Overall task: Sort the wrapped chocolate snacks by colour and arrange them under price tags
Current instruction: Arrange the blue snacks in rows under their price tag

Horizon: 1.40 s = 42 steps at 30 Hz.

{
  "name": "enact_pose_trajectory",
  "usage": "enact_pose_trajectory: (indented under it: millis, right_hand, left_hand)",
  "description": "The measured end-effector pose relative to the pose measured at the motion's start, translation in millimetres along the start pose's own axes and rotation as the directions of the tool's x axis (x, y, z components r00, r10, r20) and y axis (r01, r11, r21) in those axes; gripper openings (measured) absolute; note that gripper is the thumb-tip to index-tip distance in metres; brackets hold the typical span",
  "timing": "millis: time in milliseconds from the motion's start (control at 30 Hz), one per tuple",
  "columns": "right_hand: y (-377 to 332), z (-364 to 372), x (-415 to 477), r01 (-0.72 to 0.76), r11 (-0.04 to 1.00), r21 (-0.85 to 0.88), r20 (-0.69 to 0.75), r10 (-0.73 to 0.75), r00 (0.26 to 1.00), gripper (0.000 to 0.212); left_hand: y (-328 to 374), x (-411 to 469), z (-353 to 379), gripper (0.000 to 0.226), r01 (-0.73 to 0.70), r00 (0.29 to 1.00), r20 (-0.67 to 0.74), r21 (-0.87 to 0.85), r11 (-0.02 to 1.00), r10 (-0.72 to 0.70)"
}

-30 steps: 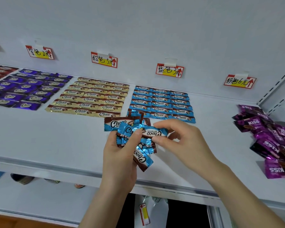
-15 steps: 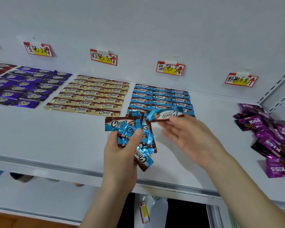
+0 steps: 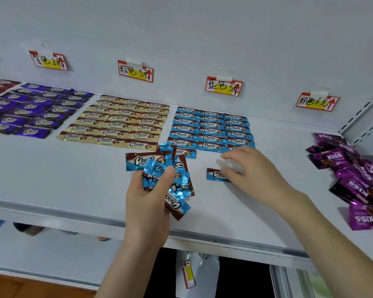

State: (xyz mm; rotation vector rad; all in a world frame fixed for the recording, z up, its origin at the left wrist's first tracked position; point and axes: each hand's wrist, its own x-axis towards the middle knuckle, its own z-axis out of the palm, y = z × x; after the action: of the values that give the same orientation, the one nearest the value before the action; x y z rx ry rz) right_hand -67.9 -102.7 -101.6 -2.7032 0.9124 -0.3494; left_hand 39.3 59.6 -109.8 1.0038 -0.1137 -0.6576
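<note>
Our left hand (image 3: 146,203) grips bunch of blue foil-wrapped chocolate bars (image 3: 157,168), frame centre. Right hand (image 3: 256,171), grip loose, fingertips touch single blue bar (image 3: 213,174) on white shelf (image 3: 73,179). We should slide it straight against neat blue rows (image 3: 209,131) under red-yellow price tag (image 3: 223,86).

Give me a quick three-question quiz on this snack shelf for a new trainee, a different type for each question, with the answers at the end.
1. True or false: the left hand grips a bunch of blue Choco snacks.
2. Multiple choice: the right hand touches a single blue snack lying on the shelf: A) in front of the blue rows, B) on top of the gold rows, C) among the purple Choco rows.
3. Fill in: the loose purple wrappers at the shelf's right end read ____.
Key: 1 true; 2 A; 3 KISS.
</note>
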Motion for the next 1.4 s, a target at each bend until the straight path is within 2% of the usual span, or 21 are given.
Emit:
enact_pose_trajectory:
  millis: [67,167,233,467,600,733,1100,1400]
  right_hand:
    - [-4.0,4.0,-17.9,0.026,1.0,-0.004,-0.161,-0.026,0.987,0.023]
    - [-10.5,13.9,-37.6,0.078,0.995,-0.065,-0.105,-0.085,0.991,0.027]
    - [-10.4,18.8,-38.8,0.06,0.992,-0.112,-0.071,-0.068,0.995,0.035]
    - [-17.1,28.2,-11.1,0.04,0.988,-0.149,-0.08,-0.052,0.995,0.039]
    - [-20.1,33.5,-4.8,0.052,0.987,-0.15,-0.081,-0.064,0.995,0.039]
    - [-21.6,36.9,-8.5,0.036,0.992,-0.124,-0.159,-0.056,0.986,0.036]
    - [-19.0,39.7,-5.1,0.042,0.988,-0.145,-0.084,-0.055,0.995,0.038]
    - [-18.2,40.9,-5.5,0.051,0.994,-0.1,-0.142,-0.065,0.988,0.038]
  left_hand:
    - [0.9,0.5,-1.3,0.024,-0.001,1.0,-0.006,-0.004,1.0,0.001]
    - [0.8,2.3,-2.4,0.019,0.001,1.0,-0.017,-0.007,1.0,-0.001]
    - [0.3,2.5,-1.9,0.018,0.004,1.0,-0.018,-0.012,1.0,-0.004]
    - [1.1,2.1,-2.3,0.017,0.0,0.999,-0.033,-0.013,1.0,0.0]
    - [2.2,2.7,-5.3,0.018,0.011,0.999,-0.05,-0.017,1.0,-0.011]
    - [2.7,4.5,-8.1,0.019,0.03,0.997,-0.074,-0.023,0.999,-0.032]
    - [0.6,2.9,-7.4,0.02,0.05,0.997,-0.06,-0.029,0.998,-0.051]
    - [3.4,0.0,-8.0,0.031,0.123,0.992,0.005,-0.023,0.992,-0.123]
